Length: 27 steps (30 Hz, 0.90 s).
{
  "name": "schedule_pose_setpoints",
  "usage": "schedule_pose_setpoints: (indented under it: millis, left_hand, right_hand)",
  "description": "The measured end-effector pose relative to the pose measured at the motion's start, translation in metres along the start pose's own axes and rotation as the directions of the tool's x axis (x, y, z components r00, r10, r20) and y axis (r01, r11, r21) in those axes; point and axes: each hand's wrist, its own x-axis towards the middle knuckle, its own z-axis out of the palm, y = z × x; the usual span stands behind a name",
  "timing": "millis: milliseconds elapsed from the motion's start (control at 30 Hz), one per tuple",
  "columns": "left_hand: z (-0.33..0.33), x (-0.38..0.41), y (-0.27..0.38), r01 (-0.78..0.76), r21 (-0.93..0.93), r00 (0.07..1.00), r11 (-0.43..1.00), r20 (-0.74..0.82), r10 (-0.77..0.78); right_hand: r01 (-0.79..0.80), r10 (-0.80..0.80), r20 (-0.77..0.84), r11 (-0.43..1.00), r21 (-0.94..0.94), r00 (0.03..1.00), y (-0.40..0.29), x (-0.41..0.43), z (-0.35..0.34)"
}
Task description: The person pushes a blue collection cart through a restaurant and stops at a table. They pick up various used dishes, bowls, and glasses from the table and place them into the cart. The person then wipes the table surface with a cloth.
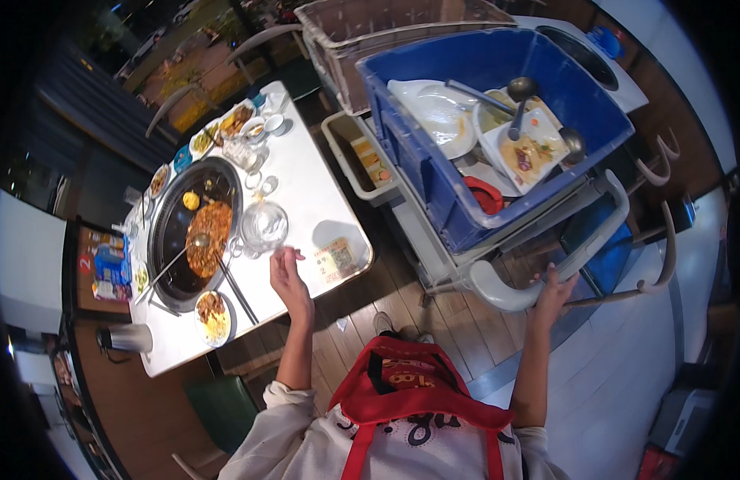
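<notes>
My left hand [288, 276] is raised over the near edge of the white table [304, 174], just below a clear glass pitcher [265, 225]; its fingers are partly curled, and whether they touch anything is unclear. My right hand [551, 291] grips the grey handle [586, 249] of a utility cart. On the cart stands a blue plastic bin [430, 186] holding soiled white dishes [436, 123] and metal ladles [522, 89]. A dark round pan [166, 240] in the table holds reddish food, with a ladle [199, 241] in it. Black chopsticks [238, 289] lean by the pan.
A plate of leftovers [214, 318] sits at the table's near side, a steel jug [127, 339] at its left corner. Small bowls and plates line the far side. A brown crate [352, 66] and a beige bin [340, 150] flank the cart. Chairs stand around, one with a green seat [223, 408].
</notes>
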Motion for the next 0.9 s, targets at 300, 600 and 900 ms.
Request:
schedule_pose_setpoints:
  millis: [300,600,900]
  left_hand:
    - [0.192,0.126,0.144,-0.362,-0.124,0.786,0.924,0.493,0.374]
    - [0.386,0.191,0.095,-0.813,0.163,0.43,0.56,0.816,0.386]
    - [0.385,0.191,0.079,-0.793,-0.012,0.404,0.609,0.737,0.541]
  right_hand:
    - [0.014,-0.014,-0.001,0.997,0.077,1.0,0.0,0.011,-0.008]
    - [0.041,-0.041,-0.022,0.999,0.003,0.999,0.004,0.006,-0.001]
    - [0.011,-0.013,-0.022,0.998,-0.055,1.0,0.006,0.002,-0.004]
